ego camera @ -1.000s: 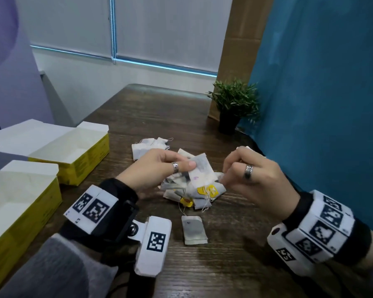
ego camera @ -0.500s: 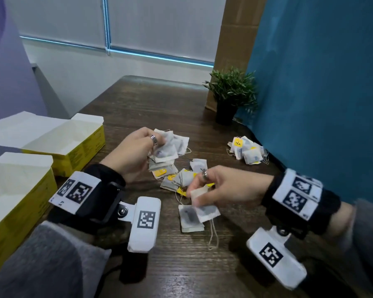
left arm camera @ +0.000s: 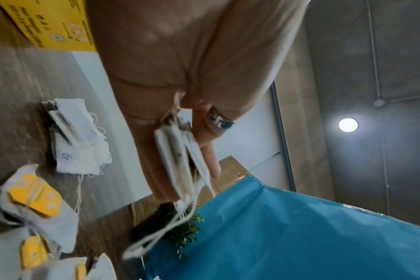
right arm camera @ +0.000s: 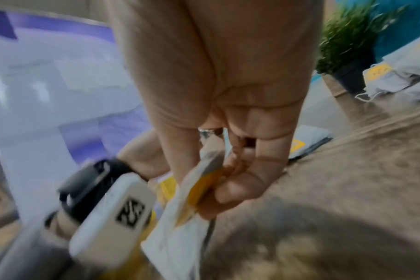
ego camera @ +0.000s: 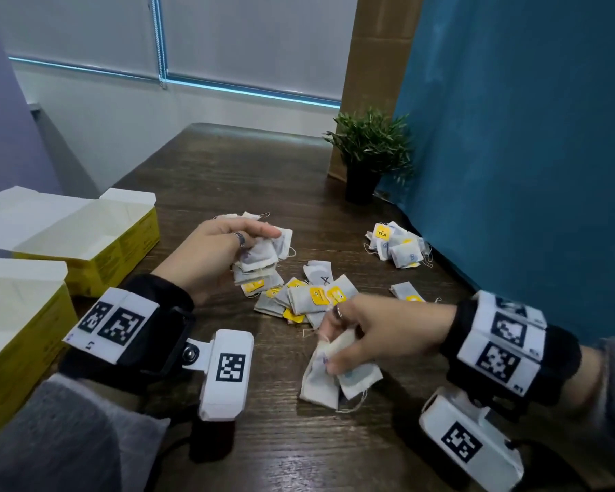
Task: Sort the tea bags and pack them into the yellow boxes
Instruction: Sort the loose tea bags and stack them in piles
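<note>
Two open yellow boxes (ego camera: 135, 239) (ego camera: 32, 353) stand at the left. My left hand (ego camera: 260, 239) grips a small stack of white tea bags (ego camera: 260, 255) (left arm camera: 180, 151) just above the table, their strings dangling. My right hand (ego camera: 331, 356) pinches tea bags (ego camera: 338, 381) (right arm camera: 192, 199) at a small stack near the front; one shows a yellow tag. A loose heap of yellow-tagged tea bags (ego camera: 306, 296) lies between my hands. Another sorted pile (ego camera: 398, 250) lies at the right, and a white pile (ego camera: 249, 216) (left arm camera: 79, 142) just beyond my left hand.
A small potted plant (ego camera: 366, 161) stands at the far right of the dark wooden table (ego camera: 228, 165), against a blue curtain (ego camera: 512, 172) along the right edge. A single tea bag (ego camera: 407, 292) lies by the curtain. Both boxes have their lids folded open.
My hands have parted from the middle heap. The left went back and left with its tea bags; the right came down to the near stack and now grips bags there.
</note>
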A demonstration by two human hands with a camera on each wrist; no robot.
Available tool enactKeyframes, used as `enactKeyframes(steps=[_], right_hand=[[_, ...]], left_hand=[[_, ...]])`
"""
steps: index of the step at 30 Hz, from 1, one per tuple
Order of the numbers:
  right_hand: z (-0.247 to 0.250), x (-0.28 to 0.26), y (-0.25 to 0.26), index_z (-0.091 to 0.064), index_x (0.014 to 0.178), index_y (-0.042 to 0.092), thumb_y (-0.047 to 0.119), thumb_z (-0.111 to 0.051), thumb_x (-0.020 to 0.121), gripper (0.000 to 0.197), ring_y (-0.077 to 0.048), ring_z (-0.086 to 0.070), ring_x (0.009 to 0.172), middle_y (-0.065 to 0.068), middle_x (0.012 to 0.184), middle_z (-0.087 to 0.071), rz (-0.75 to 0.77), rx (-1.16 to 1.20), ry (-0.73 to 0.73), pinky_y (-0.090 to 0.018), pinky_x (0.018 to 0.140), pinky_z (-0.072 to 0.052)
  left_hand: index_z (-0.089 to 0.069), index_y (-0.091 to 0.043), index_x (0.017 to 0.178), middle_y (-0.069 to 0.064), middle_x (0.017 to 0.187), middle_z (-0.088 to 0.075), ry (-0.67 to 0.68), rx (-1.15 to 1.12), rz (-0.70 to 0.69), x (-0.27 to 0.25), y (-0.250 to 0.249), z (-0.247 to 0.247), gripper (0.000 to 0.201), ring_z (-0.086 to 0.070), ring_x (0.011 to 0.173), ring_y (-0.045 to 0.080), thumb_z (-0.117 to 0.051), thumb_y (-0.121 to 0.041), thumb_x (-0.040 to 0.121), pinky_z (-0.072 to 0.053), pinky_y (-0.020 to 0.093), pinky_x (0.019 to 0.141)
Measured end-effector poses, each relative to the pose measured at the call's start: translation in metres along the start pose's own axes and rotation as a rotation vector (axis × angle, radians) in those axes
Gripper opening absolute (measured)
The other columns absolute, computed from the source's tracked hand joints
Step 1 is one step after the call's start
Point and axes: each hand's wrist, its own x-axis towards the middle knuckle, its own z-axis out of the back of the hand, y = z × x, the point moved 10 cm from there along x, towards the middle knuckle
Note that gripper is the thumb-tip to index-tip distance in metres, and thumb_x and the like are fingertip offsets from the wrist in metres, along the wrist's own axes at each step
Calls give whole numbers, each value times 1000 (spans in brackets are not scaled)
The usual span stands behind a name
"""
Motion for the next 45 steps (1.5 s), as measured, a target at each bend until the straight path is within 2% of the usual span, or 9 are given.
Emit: enactKeyframes(steps=[3,6,10,17,21,26,30,36,45], right_hand=[[33,-5,14,-62,86,14,5,-66,82,11,-6,-60,69,2,79,-66,125,473,-94,-20,68,-50],[61,2,15,-63,86,9,4,-64,78,10,-10,-65,66,-3,77,-68,174,833,-184,-22,65,-54],[74,16,13,-67,94,9,4,-65,84,11,-23,-60,82,-15,90,-64,171,616,-291,-36,77,-48],[145,-15,-71,-64,92,16,4,-63,86,14,-9,-50,61,-1,75,-58,-27,560,-669,-15,44,-43],[131,-17,-148,-55,120,3,0,-62,86,35,-10,-59,70,-5,87,-59,-294,578,-501,-17,56,-51],[103,-17,-188,-61,112,5,20,-78,74,44,-14,-56,83,-1,89,-60,-553,82,-315,-28,77,-45],[98,-14,-173,-65,93,18,20,-76,75,21,-13,-57,82,3,83,-62,-508,14,-280,-22,72,-45],[124,-26,-76,-62,77,3,7,-66,81,7,1,-50,67,6,73,-58,-23,-96,-661,-8,64,-40],[80,9,-123,-56,109,25,31,-77,75,40,-10,-52,98,10,100,-54,-352,-225,-144,-18,77,-42]], left_hand=[[-76,-14,82,5,101,-70,105,21,48,0,7,-15,19,-65,95,19,-61,-26,83,-54,26,78],[-73,-8,96,11,101,-72,282,-7,63,-7,10,-40,56,-69,93,22,-78,-51,60,-57,34,78],[-69,-10,92,4,80,-72,239,5,-10,-10,6,-44,23,-68,64,7,-71,-13,69,-52,16,53],[-65,-21,106,11,99,-68,95,32,-12,-1,9,-21,32,-70,77,19,-61,0,83,-59,24,62],[-61,-29,115,14,110,-66,74,13,-12,0,9,-16,41,-67,77,26,-60,-2,84,-57,22,53],[-60,-27,116,11,117,-64,57,53,1,5,14,-11,40,-68,89,31,-63,-5,83,-58,28,66],[-62,-31,107,18,109,-66,72,59,-5,3,13,-12,37,-66,89,41,-62,-2,83,-54,49,79],[-68,-15,78,0,93,-65,104,115,-12,1,13,-21,22,-62,65,3,-56,1,87,-48,12,53],[-70,-15,100,7,102,-70,117,188,71,-1,21,-21,20,-65,80,12,-56,-5,89,-54,14,62]])
